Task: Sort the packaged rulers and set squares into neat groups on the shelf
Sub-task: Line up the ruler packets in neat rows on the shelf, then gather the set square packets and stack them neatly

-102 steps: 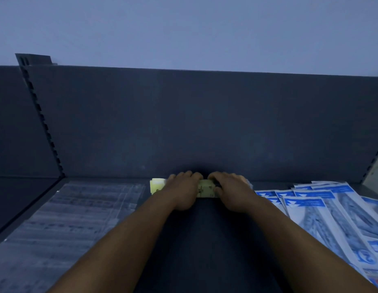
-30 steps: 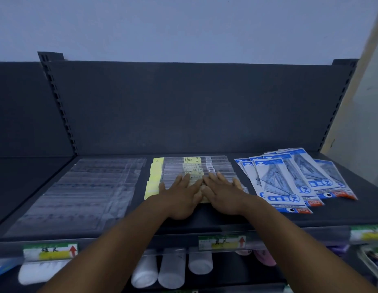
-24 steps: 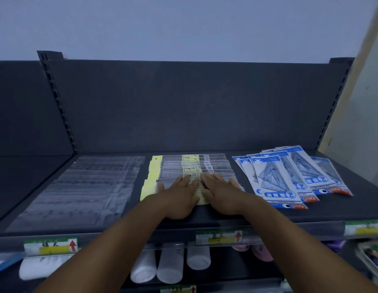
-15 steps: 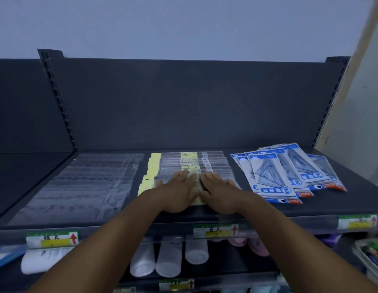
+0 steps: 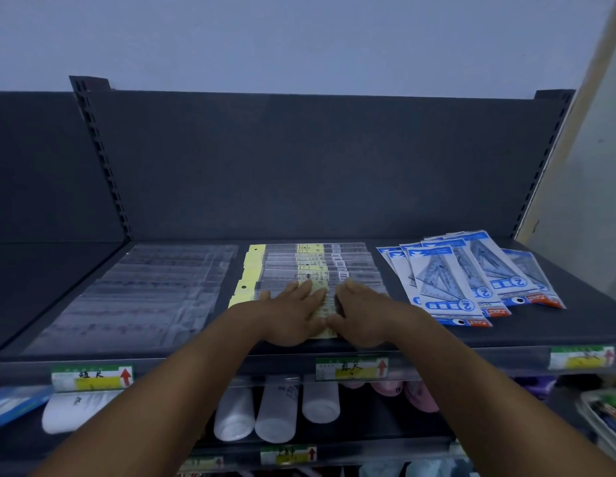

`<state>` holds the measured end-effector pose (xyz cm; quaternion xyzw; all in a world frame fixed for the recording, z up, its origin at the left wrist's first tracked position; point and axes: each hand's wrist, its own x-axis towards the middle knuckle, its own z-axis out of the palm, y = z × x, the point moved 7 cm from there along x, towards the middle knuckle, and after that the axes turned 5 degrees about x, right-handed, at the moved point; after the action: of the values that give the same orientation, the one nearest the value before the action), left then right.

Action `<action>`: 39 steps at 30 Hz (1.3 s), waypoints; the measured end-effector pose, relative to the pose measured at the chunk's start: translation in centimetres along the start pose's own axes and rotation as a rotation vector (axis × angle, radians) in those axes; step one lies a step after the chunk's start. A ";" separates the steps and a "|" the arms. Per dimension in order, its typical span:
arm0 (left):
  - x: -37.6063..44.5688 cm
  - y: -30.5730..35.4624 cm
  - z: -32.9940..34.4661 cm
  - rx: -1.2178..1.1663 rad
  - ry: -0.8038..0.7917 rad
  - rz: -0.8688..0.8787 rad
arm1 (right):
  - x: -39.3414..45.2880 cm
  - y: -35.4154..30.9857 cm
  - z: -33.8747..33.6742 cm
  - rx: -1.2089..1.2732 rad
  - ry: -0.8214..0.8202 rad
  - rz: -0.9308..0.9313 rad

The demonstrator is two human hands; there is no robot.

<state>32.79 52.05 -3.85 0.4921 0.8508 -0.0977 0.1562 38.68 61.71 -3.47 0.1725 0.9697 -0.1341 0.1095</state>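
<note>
Dark shelf (image 5: 527,333), rulers (image 5: 320,270) lengthwise left-to-right under flat-fingered left hand (image 5: 293,315) and right hand (image 5: 365,313).

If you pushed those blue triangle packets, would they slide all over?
Probably yes. The blue packets look glossy and already lie fanned over one another, so they would likely slip apart. They seem thin and flat, so likely light, and stiffened by the set squares showing inside.
</note>
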 end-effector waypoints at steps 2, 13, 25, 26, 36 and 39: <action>0.0 -0.1 0.1 -0.006 -0.006 0.007 | 0.0 0.0 -0.1 0.000 -0.009 0.003; 0.1 -0.2 0.4 -0.028 0.017 -0.025 | -0.2 0.1 -0.2 -0.014 -0.007 -0.061; 0.8 0.4 -2.3 -0.018 0.288 0.040 | -0.3 0.1 -2.2 0.158 0.232 -0.031; 1.0 0.7 -3.1 -0.036 0.354 0.058 | -0.6 0.3 -2.7 0.189 0.287 -0.033; 4.0 5.4 -6.8 -0.244 0.594 0.166 | -2.6 5.9 -5.5 0.226 0.516 0.117; 5.6 8.1 -7.4 -0.288 0.594 0.200 | -3.5 8.8 -6.4 0.242 0.566 0.156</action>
<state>35.92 62.95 0.92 0.5529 0.8118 0.1868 -0.0219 44.00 70.51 1.47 0.2886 0.9225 -0.1863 -0.1758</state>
